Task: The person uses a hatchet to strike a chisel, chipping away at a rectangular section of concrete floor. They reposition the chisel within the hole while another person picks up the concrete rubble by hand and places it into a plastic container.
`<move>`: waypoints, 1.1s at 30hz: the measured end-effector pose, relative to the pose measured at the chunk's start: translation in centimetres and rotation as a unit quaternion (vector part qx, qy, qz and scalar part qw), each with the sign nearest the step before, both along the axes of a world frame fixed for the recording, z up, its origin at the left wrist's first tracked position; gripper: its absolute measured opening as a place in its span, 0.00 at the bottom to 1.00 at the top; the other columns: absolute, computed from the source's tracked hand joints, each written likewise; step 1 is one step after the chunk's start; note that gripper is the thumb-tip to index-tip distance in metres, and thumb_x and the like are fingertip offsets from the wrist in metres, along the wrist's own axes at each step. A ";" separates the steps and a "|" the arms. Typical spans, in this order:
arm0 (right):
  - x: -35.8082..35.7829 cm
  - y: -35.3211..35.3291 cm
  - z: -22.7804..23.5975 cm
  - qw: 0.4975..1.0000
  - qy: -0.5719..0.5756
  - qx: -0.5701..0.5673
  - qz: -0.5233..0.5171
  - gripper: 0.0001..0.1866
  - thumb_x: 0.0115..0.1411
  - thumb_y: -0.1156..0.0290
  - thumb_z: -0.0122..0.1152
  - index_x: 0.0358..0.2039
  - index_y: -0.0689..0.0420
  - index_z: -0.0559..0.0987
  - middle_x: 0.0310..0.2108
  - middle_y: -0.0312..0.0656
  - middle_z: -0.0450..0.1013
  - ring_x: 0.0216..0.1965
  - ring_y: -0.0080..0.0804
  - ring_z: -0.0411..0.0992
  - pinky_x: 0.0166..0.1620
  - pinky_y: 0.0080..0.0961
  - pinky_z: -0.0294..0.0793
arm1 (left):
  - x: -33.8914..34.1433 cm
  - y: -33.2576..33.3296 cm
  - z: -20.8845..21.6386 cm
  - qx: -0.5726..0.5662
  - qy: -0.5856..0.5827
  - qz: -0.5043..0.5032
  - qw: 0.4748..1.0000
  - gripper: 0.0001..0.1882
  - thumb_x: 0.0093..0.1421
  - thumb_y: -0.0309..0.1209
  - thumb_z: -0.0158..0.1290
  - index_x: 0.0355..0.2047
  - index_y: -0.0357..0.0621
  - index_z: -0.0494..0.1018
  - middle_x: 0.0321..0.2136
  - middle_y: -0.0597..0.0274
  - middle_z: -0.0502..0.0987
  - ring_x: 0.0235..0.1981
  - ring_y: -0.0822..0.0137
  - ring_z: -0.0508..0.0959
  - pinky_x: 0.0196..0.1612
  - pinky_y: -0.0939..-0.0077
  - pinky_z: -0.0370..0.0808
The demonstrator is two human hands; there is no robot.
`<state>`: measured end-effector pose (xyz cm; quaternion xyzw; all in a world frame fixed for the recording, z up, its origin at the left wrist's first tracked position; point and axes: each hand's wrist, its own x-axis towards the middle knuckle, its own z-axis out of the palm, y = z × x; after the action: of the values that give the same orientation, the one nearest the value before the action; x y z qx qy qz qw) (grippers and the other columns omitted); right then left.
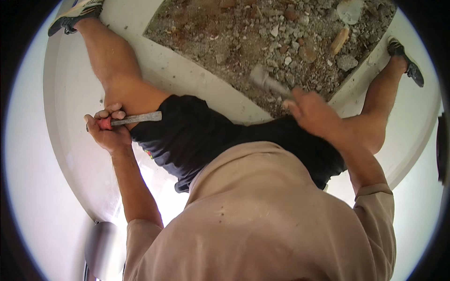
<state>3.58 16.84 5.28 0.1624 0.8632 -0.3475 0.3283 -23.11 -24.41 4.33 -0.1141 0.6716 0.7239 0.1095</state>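
My left hand [108, 133] is closed round the red grip of a flat steel chisel [144, 117], out beside my left thigh. The chisel lies roughly level, its grey, worn blade pointing right over my bent knee and black shorts. In my right hand [313, 114] is a hammer [273, 85], smeared by motion. Its head is up and to the left of the fist, above the near part of a rubble-filled square patch [225, 37]. Chisel and hammer are well apart.
Broken stones and grit cover the patch, with a pale brown chunk [340, 40], a grey stone [347, 62] and a whitish round piece [349, 11] at its right side. Smooth white floor [206, 85] borders it. My legs are spread around its near corner.
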 end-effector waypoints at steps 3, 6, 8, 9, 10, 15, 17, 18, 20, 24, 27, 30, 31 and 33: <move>-0.2 -0.7 0.6 0.999 0.020 0.002 -0.034 0.18 0.71 0.60 0.53 0.38 0.66 0.72 0.26 0.64 0.73 0.34 0.66 0.74 0.40 0.54 0.73 | -0.2 0.2 0.0 -0.004 0.038 0.031 0.999 0.29 0.73 0.52 0.38 0.25 0.41 0.70 0.27 0.36 0.81 0.22 0.56 0.78 0.35 0.62 0.80; 2.7 -0.8 -1.8 0.999 0.022 0.032 -0.012 0.19 0.70 0.59 0.54 0.36 0.66 0.73 0.27 0.63 0.72 0.35 0.65 0.74 0.39 0.52 0.71 | 0.1 0.6 0.1 0.032 0.029 0.032 0.999 0.29 0.74 0.50 0.37 0.25 0.40 0.70 0.26 0.35 0.81 0.19 0.55 0.77 0.31 0.63 0.79; 2.1 0.2 -1.6 0.999 0.011 0.038 -0.001 0.19 0.70 0.59 0.54 0.35 0.66 0.74 0.27 0.62 0.72 0.35 0.64 0.73 0.38 0.50 0.70 | 0.3 1.0 0.3 0.003 0.010 0.048 0.999 0.28 0.73 0.51 0.38 0.25 0.42 0.69 0.26 0.36 0.81 0.19 0.56 0.77 0.29 0.63 0.79; 1.3 0.7 -0.4 0.998 0.023 0.010 -0.051 0.21 0.69 0.58 0.55 0.36 0.67 0.74 0.27 0.63 0.73 0.35 0.66 0.73 0.39 0.51 0.71 | 0.3 1.1 0.6 0.018 0.027 0.046 0.998 0.28 0.73 0.51 0.38 0.25 0.42 0.69 0.26 0.36 0.81 0.19 0.56 0.77 0.29 0.63 0.79; 1.2 0.9 0.6 0.994 0.030 -0.021 -0.104 0.23 0.69 0.56 0.56 0.37 0.69 0.74 0.28 0.65 0.74 0.36 0.68 0.74 0.40 0.52 0.72 | 0.6 1.2 0.7 0.019 0.011 0.054 0.998 0.28 0.73 0.52 0.39 0.24 0.43 0.69 0.25 0.37 0.81 0.18 0.57 0.77 0.27 0.64 0.78; 0.3 4.5 3.6 0.915 0.145 -0.036 -0.376 0.23 0.65 0.58 0.60 0.47 0.67 0.78 0.20 0.39 0.69 0.22 0.32 0.70 0.28 0.35 0.70 | 0.5 1.7 0.3 0.045 0.024 0.073 0.996 0.28 0.73 0.52 0.41 0.24 0.44 0.68 0.22 0.41 0.80 0.15 0.60 0.75 0.23 0.68 0.76; 0.8 5.8 5.6 0.867 0.197 -0.052 -0.455 0.18 0.65 0.61 0.61 0.44 0.66 0.78 0.20 0.35 0.67 0.22 0.25 0.68 0.26 0.27 0.67 | 0.8 1.7 1.0 0.051 0.025 0.075 0.996 0.27 0.73 0.52 0.41 0.24 0.44 0.68 0.22 0.41 0.80 0.16 0.59 0.76 0.25 0.68 0.77; 1.3 6.5 6.6 0.815 0.226 -0.082 -0.527 0.14 0.65 0.65 0.62 0.41 0.64 0.78 0.20 0.30 0.65 0.21 0.17 0.65 0.24 0.20 0.64 | 0.9 2.3 1.4 0.050 0.030 0.072 0.996 0.27 0.73 0.52 0.41 0.24 0.44 0.67 0.22 0.41 0.80 0.17 0.59 0.77 0.26 0.68 0.77; 3.4 8.7 8.3 0.770 0.292 -0.040 -0.566 0.15 0.64 0.66 0.64 0.43 0.64 0.78 0.22 0.31 0.67 0.21 0.18 0.65 0.25 0.19 0.65 | 1.1 2.8 1.8 0.064 0.032 0.077 0.994 0.27 0.73 0.52 0.42 0.23 0.44 0.66 0.23 0.41 0.80 0.17 0.59 0.76 0.26 0.68 0.77; 8.9 12.6 12.1 0.694 0.353 0.006 -0.627 0.15 0.62 0.67 0.65 0.44 0.65 0.78 0.24 0.32 0.69 0.22 0.18 0.66 0.25 0.17 0.64 | 0.5 1.4 1.3 0.101 0.008 0.075 0.992 0.27 0.72 0.52 0.43 0.22 0.45 0.64 0.23 0.40 0.79 0.19 0.59 0.76 0.29 0.68 0.77; 14.3 14.3 12.9 0.637 0.384 0.098 -0.661 0.14 0.62 0.69 0.64 0.43 0.66 0.79 0.23 0.32 0.69 0.22 0.18 0.66 0.26 0.18 0.66 | 1.7 2.7 2.2 0.125 0.018 0.089 0.988 0.28 0.72 0.53 0.43 0.22 0.46 0.63 0.23 0.39 0.78 0.20 0.59 0.75 0.29 0.69 0.77; 20.2 14.8 12.0 0.581 0.391 0.139 -0.700 0.15 0.60 0.70 0.64 0.42 0.69 0.78 0.22 0.34 0.70 0.20 0.19 0.66 0.23 0.21 0.65 | 2.6 2.3 2.3 0.157 0.000 0.089 0.984 0.30 0.71 0.56 0.42 0.19 0.47 0.62 0.24 0.41 0.78 0.23 0.58 0.74 0.33 0.67 0.76; 22.4 14.5 10.9 0.577 0.371 0.154 -0.711 0.16 0.59 0.70 0.65 0.42 0.69 0.79 0.22 0.34 0.69 0.21 0.19 0.66 0.24 0.21 0.65 | 2.9 2.2 2.4 0.160 0.004 0.078 0.984 0.30 0.71 0.56 0.42 0.19 0.47 0.62 0.24 0.41 0.78 0.23 0.58 0.74 0.33 0.67 0.76; 25.6 13.4 8.2 0.583 0.331 0.192 -0.717 0.13 0.59 0.70 0.65 0.40 0.66 0.79 0.20 0.31 0.67 0.19 0.17 0.64 0.21 0.19 0.63 | 3.5 1.4 3.3 0.187 -0.049 0.114 0.974 0.33 0.70 0.60 0.42 0.16 0.49 0.60 0.25 0.44 0.77 0.26 0.59 0.73 0.37 0.66 0.74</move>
<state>29.13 30.20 13.46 0.6616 0.5619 -0.3257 -0.3748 -19.63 -23.03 7.62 -0.2028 0.5003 0.8381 0.0787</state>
